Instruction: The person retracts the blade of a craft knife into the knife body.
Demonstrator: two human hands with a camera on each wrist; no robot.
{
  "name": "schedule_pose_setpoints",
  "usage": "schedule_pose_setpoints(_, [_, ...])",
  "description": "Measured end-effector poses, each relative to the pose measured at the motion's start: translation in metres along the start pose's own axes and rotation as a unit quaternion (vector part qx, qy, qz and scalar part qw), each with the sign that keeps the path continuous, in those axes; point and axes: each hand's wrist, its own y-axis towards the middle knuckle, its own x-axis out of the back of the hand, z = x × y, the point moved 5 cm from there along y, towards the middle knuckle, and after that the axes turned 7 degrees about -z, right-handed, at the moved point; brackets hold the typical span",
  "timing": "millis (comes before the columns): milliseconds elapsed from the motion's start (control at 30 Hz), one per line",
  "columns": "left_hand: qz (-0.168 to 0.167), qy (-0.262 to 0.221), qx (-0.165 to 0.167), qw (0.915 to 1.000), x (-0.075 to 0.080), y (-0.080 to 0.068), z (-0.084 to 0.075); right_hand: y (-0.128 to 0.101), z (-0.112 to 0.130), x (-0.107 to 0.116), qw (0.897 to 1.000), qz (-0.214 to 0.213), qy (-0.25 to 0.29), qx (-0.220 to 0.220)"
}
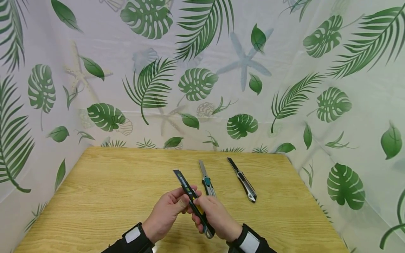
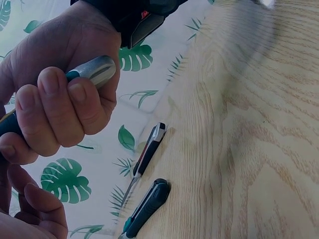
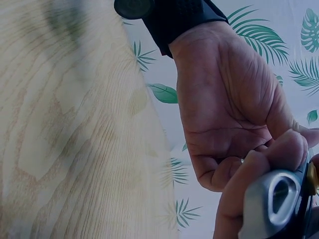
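Above the wooden table, both hands hold a black utility knife with a yellow slider, its tip pointing away and to the left. My right hand grips the handle, fingers curled round it. The handle's silver butt end sticks out of the fist and also shows in the right wrist view, silver butt end. My left hand pinches the knife's middle between thumb and fingers. Its palm fills the right wrist view.
Two more utility knives lie on the table beyond the hands: one with a teal slider and a black and silver one to its right. A leaf-print curtain walls in the table on three sides.
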Motion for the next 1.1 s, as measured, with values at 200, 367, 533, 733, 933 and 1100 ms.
schedule_pose_setpoints(200, [0.002,-0.004,0.002,1.0000,0.000,-0.001,-0.001,-0.002,0.001,0.001,1.000,-0.004,-0.002,-0.007])
schedule_pose_setpoints(367, [0.004,-0.007,0.003,1.0000,0.000,-0.002,-0.002,-0.003,0.001,0.000,1.000,-0.005,0.000,-0.010])
schedule_pose_setpoints(533, [0.005,-0.013,0.006,0.9999,0.000,-0.002,-0.003,-0.003,0.002,0.000,1.000,0.008,0.003,-0.006])
schedule_pose_setpoints(733, [0.004,-0.018,0.008,0.9998,0.001,-0.001,-0.003,-0.004,0.002,0.000,1.000,0.004,0.000,-0.003])
schedule_pose_setpoints(933, [0.000,-0.007,-0.004,1.0000,0.004,0.000,-0.009,-0.003,0.002,-0.001,1.000,0.024,0.018,0.010])
schedule_pose_setpoints(1100, [-0.015,-0.011,-0.021,0.9996,0.008,0.002,-0.015,-0.003,0.003,-0.001,0.999,0.039,0.033,0.009])
